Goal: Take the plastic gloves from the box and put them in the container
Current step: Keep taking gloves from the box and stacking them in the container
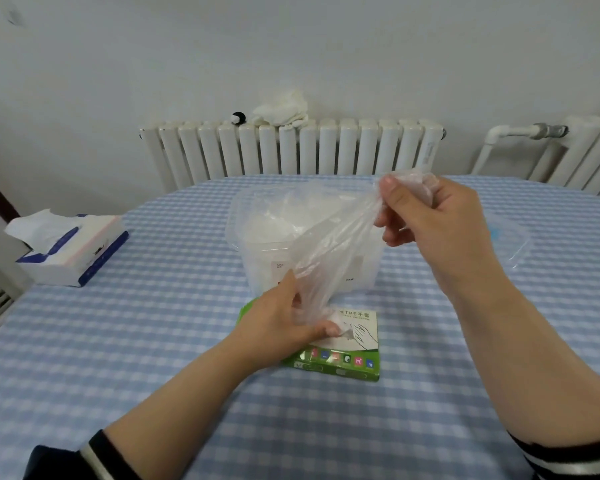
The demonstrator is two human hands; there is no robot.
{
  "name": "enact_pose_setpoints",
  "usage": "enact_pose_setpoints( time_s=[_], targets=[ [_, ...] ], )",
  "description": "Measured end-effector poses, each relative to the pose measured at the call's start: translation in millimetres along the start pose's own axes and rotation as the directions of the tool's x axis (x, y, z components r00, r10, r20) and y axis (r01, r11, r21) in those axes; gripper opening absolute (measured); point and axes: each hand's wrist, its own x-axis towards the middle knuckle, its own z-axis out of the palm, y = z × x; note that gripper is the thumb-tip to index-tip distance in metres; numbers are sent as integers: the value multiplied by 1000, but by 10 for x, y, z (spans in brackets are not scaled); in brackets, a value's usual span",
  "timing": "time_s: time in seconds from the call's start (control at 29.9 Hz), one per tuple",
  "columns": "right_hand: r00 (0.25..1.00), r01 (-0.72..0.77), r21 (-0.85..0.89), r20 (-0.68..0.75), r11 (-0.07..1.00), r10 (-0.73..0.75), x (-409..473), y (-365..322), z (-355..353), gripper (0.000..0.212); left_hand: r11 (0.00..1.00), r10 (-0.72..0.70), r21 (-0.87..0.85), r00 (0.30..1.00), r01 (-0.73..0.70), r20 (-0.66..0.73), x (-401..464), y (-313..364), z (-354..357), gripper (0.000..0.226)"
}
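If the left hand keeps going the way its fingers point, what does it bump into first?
Probably the clear container. The left hand rests on the green glove box, pinching the plastic glove, fingers aimed up and away toward the container just behind. Depth is hard to judge.

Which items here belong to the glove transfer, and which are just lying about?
In use: plastic glove stretched between left hand and right hand; green glove box; clear container.

Lying about: tissue pack, clear lid, white cloth on the radiator.
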Motion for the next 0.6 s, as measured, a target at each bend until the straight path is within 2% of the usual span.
enact_pose_setpoints(
  time_s=[0.07,0.17,0.3,0.4,0.47,0.53,0.6],
  targets=[
    [999,-54,0,-4,999,54,8,38,-11,25,980,59,-182,993,-77,-100,-23,46,-32,83],
    [997,-63,-31,-37,998,62,31,70,-6,28,937,126,-298,973,-182,-195,-88,219,-119,71],
    [993,22,-114,-115,993,-35,37,106,3,58,931,180,-238,915,-277,-362,-110,353,-171,65],
    [985,58,-114,-155,992,-75,42,124,1,57,909,172,-257,857,-328,-485,-71,411,-229,57],
    [980,64,-104,-180,992,-82,47,132,4,43,892,158,-308,866,-331,-475,-75,492,-288,59],
    [975,76,-127,-198,989,-101,42,133,20,30,862,92,-432,921,-263,-378,-36,583,-372,42],
    [971,102,-190,-195,977,-139,46,139,48,28,812,67,-551,968,-195,-243,46,647,-482,24]
  ],
)
